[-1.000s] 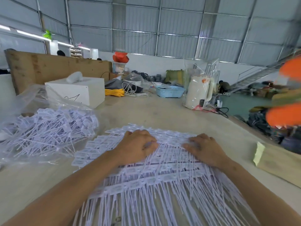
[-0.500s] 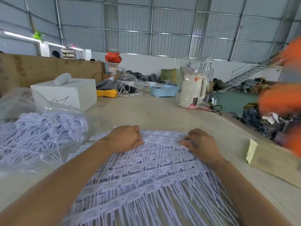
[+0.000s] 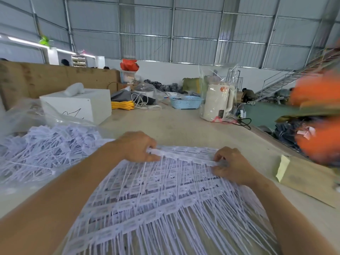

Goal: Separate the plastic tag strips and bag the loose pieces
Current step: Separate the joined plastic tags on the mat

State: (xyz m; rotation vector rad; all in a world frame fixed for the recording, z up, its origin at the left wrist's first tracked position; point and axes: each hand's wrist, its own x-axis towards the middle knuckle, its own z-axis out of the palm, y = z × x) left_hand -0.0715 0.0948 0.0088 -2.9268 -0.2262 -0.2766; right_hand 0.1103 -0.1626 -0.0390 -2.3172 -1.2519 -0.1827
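A stack of white plastic tag strips (image 3: 158,196) lies fanned out on the table in front of me, tails pointing toward me. At the far end of the stack my left hand (image 3: 137,146) pinches the left end of the top strip (image 3: 184,157). My right hand (image 3: 233,167) pinches the same strip's right end. To the left, a clear plastic bag (image 3: 31,116) lies open with a heap of loose tags (image 3: 46,150) in it.
A white box (image 3: 79,105) stands behind the bag. A cardboard piece with yellow tape (image 3: 303,179) lies at the right table edge. Farther back are a blue basket (image 3: 185,102), a wrapped white kettle (image 3: 218,103) and cables. A blurred orange shape (image 3: 320,116) fills the right side.
Both hands went from resting flat on the stack to pinching the ends of the far top strip, which now lifts slightly. The camera view shifted a little.
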